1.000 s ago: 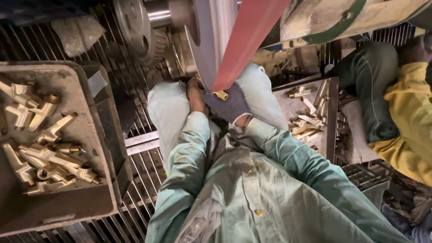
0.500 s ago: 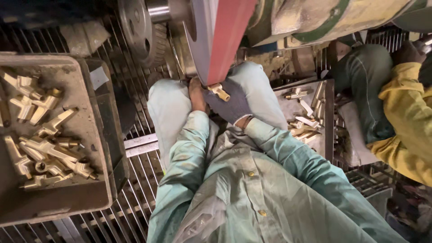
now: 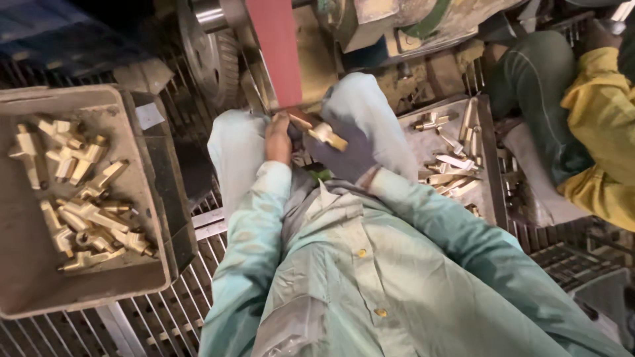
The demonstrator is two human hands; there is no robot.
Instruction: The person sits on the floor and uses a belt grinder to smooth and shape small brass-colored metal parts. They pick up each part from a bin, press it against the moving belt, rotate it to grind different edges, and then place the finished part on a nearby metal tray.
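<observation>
A brass fitting [image 3: 323, 131] is held in front of me, just below the red sanding belt [image 3: 276, 53] of a machine. My right hand [image 3: 347, 155], in a dark glove, grips it from the right. My bare left hand [image 3: 278, 139] holds its left end close to the belt's lower edge. Both hands rest between my knees, above my pale green shirt. A grey tray [image 3: 26, 277] on my left holds several raw brass fittings [image 3: 79, 198].
A second tray [image 3: 493, 158] on my right holds several brass pieces [image 3: 450, 155]. Beyond it sits another person in a yellow top [image 3: 605, 132] and green trousers. A metal wheel [image 3: 205, 53] turns the belt. The floor is a metal grate [image 3: 159, 317].
The view has tilted, so the belt now stands more upright. The fitting has come slightly down and away from the belt, still held in both hands.
</observation>
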